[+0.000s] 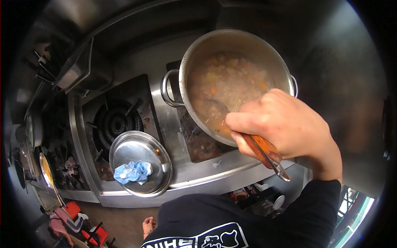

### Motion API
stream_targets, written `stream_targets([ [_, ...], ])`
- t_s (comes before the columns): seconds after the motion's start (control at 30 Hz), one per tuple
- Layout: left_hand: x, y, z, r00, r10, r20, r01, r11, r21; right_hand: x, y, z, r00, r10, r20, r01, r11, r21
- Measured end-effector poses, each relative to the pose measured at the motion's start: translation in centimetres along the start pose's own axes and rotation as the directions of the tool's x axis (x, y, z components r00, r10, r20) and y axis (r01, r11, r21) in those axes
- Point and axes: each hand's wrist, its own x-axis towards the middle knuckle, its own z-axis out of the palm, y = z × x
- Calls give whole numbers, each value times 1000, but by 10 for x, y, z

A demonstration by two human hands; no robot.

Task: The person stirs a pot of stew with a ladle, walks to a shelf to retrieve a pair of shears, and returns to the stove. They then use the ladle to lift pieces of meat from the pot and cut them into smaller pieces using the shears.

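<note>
My right hand (273, 124) is closed around the wooden grip of a ladle (260, 146), whose metal hook end sticks out below my fist. The ladle's lower end dips into a chunky brown soup (231, 78) with orange pieces, and broth hides most of its head. This soup fills part of a large metal pot (184, 78) with loop handles. Down at the bottom, beside my dark shirt, hangs my left hand (149, 226), small in view with its fingers curled and nothing visible in them.
A round metal lid (142, 149) with a crumpled blue cloth (133, 172) on it lies over the front of the left burner (118, 122). A metal container (84, 68) stands at the back left. Red and pink items (74, 219) sit low at left.
</note>
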Motion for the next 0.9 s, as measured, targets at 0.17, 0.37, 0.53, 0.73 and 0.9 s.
stream_targets([
  [0.17, -5, 5, -3, 1000, 10, -12, -9, 999, 52, -12, -1, -8, 992, 113, 64, -113, 994, -3],
  [0.37, 15, 4, -6, 1000, 6, -24, -4, 998, 69, -50, -16, -28, 893, 238, -383, -233, 971, 61],
  [0.53, 19, 9, -4, 999, 54, 7, -54, 998, 22, -54, -9, -17, 771, 291, -566, -270, 955, 123],
  [0.73, 14, 9, -7, 998, 68, -19, -67, 998, 15, -41, -17, -8, 724, 301, -620, -227, 954, 199],
  [0.9, 13, 2, -6, 999, 33, -17, -33, 999, 2, -13, -12, -1, 797, 245, -552, -177, 969, 175],
])
